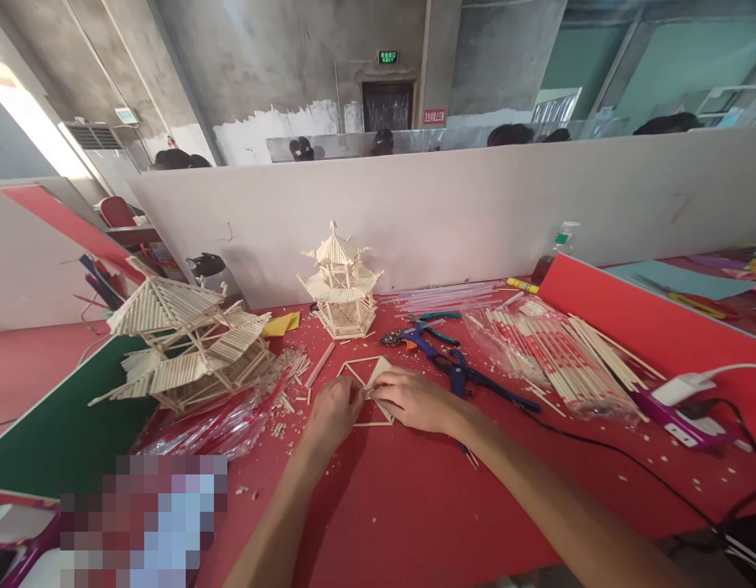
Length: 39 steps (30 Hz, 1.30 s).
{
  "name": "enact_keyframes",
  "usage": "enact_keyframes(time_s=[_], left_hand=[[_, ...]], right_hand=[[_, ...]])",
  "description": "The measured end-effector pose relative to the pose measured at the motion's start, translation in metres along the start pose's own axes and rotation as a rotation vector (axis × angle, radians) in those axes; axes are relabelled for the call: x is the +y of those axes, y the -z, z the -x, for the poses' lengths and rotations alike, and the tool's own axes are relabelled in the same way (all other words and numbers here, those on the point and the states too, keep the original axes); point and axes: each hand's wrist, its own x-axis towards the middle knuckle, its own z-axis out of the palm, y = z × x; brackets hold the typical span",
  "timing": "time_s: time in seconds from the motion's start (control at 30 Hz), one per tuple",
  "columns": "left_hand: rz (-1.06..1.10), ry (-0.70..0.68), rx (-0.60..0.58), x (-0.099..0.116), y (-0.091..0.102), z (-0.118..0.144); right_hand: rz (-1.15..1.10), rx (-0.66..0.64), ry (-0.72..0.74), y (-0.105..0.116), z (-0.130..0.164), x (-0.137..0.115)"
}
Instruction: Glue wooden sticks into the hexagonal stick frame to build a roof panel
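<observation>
A flat six-sided frame of thin wooden sticks (357, 362) lies on the red tabletop, one wedge of it filled with side-by-side sticks. My left hand (336, 406) is closed in a pinch over its left part. From the other side my right hand (413, 398) reaches across the filled wedge, fingers bent and closed, tips meeting the left hand's near the frame's middle. Whatever sits between the fingertips is too small or hidden to make out. Beyond the frame stands a finished-looking stick pagoda (342, 286); a larger stick pagoda model (185, 347) is at the left.
Blue-handled pliers (457, 371), a blue glue gun (418, 336) and green-handled pliers (440, 317) lie right of the frame. Bagged sticks (567, 359) and a purple power strip (681, 420) are farther right. Clear glue sticks (445, 298) lie before the white partition (451, 208); wood scraps are scattered around.
</observation>
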Motion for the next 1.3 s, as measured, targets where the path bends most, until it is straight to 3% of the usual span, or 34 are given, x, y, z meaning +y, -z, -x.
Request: enact_keyframes(time_s=[0.2,0.37,0.57,0.97,1.3], left_hand=[[-0.071,0.022,0.087,-0.014,0.016,-0.002],[-0.210,0.208,0.245,-0.047,0.046,-0.001],[-0.267,0.294,0.261,-0.063,0.065,0.005],[-0.267,0.342,0.263,-0.070,0.069,0.007],[-0.243,0.264,0.290,-0.070,0.066,0.006]], right_hand=[[-0.009,0.011,0.001,-0.001,0.002,0.003],[-0.017,0.020,0.003,-0.003,0.003,0.004],[-0.021,0.030,-0.010,-0.004,0.001,0.004],[-0.034,0.019,-0.011,-0.002,0.002,0.003],[-0.067,0.028,-0.009,-0.003,0.002,0.004]])
